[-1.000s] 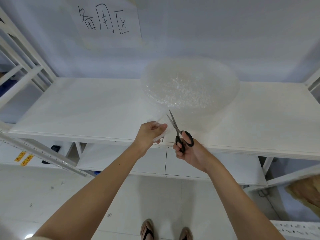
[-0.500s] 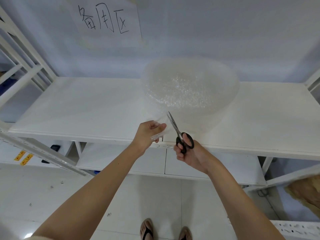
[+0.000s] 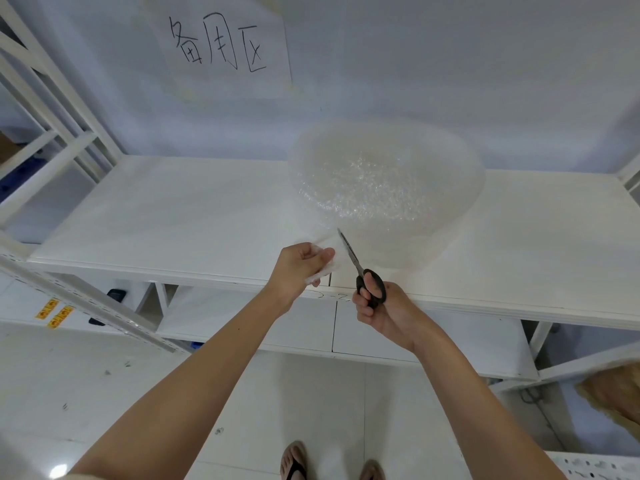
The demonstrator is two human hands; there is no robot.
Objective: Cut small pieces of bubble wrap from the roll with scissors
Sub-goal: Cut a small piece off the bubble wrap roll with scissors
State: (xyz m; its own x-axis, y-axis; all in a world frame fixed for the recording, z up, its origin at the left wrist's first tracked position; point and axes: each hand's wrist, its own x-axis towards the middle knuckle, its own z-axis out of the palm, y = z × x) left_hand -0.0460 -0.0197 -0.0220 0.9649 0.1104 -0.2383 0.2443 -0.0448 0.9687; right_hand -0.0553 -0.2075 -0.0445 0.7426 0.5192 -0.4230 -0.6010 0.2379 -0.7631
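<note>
Head | scissors blades now closed, right hand gripping | left hand pinching bubble wrap

I see a clear bubble wrap roll at frame centre; black-handled steel scissors, blades closed, cross its loose flap.

Your roll of bubble wrap sits on the shelf, toward the back, against the wall. A sheet of paper hangs on that wall, above and to the left of the roll. In front of the roll, over the shelf's front edge, your left hand pinches the loose sheet end; your right hand is just right of it, holding the scissors, blades pointing toward the roll. Your feet stand on the floor below.
</note>
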